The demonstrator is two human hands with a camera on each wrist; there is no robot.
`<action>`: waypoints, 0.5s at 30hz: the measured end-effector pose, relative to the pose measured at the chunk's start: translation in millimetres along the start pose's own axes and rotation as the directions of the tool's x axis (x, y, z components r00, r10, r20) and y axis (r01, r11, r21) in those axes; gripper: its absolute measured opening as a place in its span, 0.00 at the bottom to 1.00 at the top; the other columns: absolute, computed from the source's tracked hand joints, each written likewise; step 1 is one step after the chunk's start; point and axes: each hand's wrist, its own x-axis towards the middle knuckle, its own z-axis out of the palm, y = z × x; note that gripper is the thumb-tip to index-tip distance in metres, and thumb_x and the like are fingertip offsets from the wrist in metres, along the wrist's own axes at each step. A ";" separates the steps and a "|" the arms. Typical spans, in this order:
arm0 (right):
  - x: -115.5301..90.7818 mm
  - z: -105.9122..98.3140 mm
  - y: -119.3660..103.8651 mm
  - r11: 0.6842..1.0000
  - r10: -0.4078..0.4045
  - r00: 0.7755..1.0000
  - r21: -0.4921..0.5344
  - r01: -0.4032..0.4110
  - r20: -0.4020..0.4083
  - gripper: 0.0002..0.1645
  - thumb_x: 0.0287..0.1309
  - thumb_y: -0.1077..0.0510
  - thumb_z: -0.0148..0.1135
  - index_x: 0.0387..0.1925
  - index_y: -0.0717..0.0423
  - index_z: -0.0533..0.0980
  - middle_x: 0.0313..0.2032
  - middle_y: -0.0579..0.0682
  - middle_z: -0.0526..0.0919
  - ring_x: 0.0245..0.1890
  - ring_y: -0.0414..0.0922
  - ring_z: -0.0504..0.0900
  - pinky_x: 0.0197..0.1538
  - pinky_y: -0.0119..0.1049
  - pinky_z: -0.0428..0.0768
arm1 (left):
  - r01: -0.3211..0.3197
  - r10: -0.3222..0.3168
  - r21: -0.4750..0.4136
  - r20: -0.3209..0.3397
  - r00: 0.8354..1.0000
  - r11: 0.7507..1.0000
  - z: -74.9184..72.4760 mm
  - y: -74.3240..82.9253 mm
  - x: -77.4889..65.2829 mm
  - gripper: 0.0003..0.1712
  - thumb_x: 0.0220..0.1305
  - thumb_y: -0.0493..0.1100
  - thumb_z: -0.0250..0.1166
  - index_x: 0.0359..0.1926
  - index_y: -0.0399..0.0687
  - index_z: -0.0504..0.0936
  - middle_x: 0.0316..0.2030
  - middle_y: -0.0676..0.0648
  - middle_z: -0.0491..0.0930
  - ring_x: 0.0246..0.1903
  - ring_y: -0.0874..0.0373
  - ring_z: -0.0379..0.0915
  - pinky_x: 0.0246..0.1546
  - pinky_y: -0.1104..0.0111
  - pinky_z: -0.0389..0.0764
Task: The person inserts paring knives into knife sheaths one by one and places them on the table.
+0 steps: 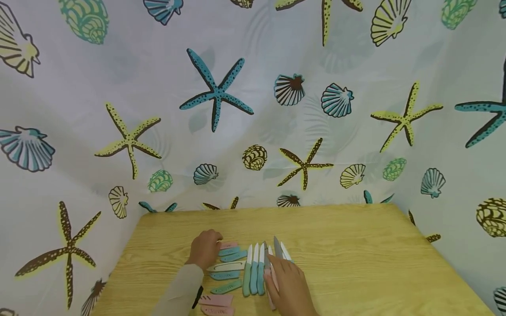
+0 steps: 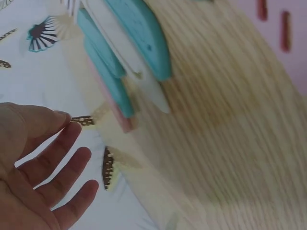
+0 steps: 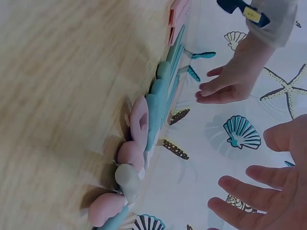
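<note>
In the head view my left hand (image 1: 204, 249) is just beyond the far end of a column of knife sheaths, nearest a pink sheath (image 1: 229, 244). Its fingers are loosely bent in the left wrist view, the thumb close to the index fingertip, with nothing visible between them. My right hand (image 3: 268, 184) has its fingers spread and holds nothing. From the head view it overlaps a row of knives, hiding some handles. A green-handled knife (image 1: 247, 276) and blue-handled knives (image 1: 254, 276) lie side by side, blades pointing away. Pink handles (image 3: 130, 154) and a white handle (image 3: 127, 179) continue the row.
Left of the knives lie blue sheaths (image 1: 225, 275), a long cream sheath (image 1: 229, 266) and a green sheath (image 1: 226, 287). Two pink sheaths (image 1: 216, 300) lie near my left forearm. The wooden table (image 1: 356, 259) meets a shell-patterned cloth (image 1: 253, 123) behind and at the sides.
</note>
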 end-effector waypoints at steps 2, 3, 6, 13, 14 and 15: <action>-5.5 -0.5 1.1 1.000 -0.017 0.999 -0.006 0.017 -0.033 0.24 0.61 0.52 0.62 0.58 0.54 0.74 0.48 0.53 0.82 0.49 0.52 0.79 0.51 0.55 0.76 | 0.034 -0.034 -0.002 0.027 0.999 0.999 3.5 -3.7 2.4 0.09 0.56 0.32 0.68 0.40 0.41 0.87 0.38 0.42 0.85 0.36 0.48 0.82 0.31 0.58 0.83; -7.9 -0.6 1.9 0.999 -0.033 0.998 -0.006 0.032 -0.051 0.24 0.59 0.53 0.63 0.57 0.54 0.74 0.47 0.52 0.82 0.48 0.51 0.80 0.49 0.53 0.77 | 0.054 -0.054 -0.003 0.044 0.998 0.999 5.5 -5.3 3.3 0.09 0.57 0.32 0.68 0.40 0.41 0.87 0.39 0.42 0.85 0.37 0.48 0.82 0.32 0.57 0.84; -15.5 0.1 6.1 0.996 -0.086 0.990 -0.018 0.085 -0.108 0.26 0.53 0.55 0.67 0.55 0.55 0.76 0.43 0.50 0.84 0.44 0.47 0.81 0.44 0.48 0.80 | 0.089 -0.089 0.002 0.074 0.993 0.996 13.2 -8.8 6.1 0.10 0.57 0.33 0.68 0.42 0.40 0.86 0.40 0.41 0.85 0.38 0.47 0.82 0.34 0.55 0.83; -28.2 3.6 15.2 0.978 -0.206 0.953 -0.031 0.204 -0.223 0.30 0.44 0.58 0.71 0.53 0.58 0.77 0.29 0.41 0.81 0.33 0.37 0.80 0.32 0.36 0.80 | 0.073 -0.076 0.054 0.064 0.995 0.996 31.0 -12.3 13.2 0.03 0.56 0.36 0.70 0.32 0.42 0.87 0.32 0.44 0.85 0.28 0.53 0.81 0.24 0.61 0.81; -29.3 3.7 16.0 0.976 -0.214 0.948 -0.024 0.215 -0.233 0.31 0.44 0.58 0.70 0.54 0.58 0.77 0.28 0.41 0.80 0.32 0.36 0.80 0.32 0.36 0.80 | 0.071 -0.075 0.059 0.067 0.995 0.996 32.9 -12.2 14.5 0.02 0.56 0.37 0.70 0.29 0.43 0.86 0.29 0.45 0.84 0.26 0.54 0.79 0.22 0.62 0.79; -30.1 3.8 16.7 0.974 -0.223 0.945 -0.022 0.225 -0.238 0.31 0.44 0.58 0.70 0.54 0.59 0.76 0.28 0.41 0.81 0.32 0.36 0.80 0.31 0.35 0.79 | 0.069 -0.073 0.061 0.071 0.995 0.996 34.3 -11.8 15.7 0.04 0.56 0.38 0.70 0.26 0.43 0.85 0.27 0.46 0.82 0.25 0.55 0.77 0.20 0.64 0.77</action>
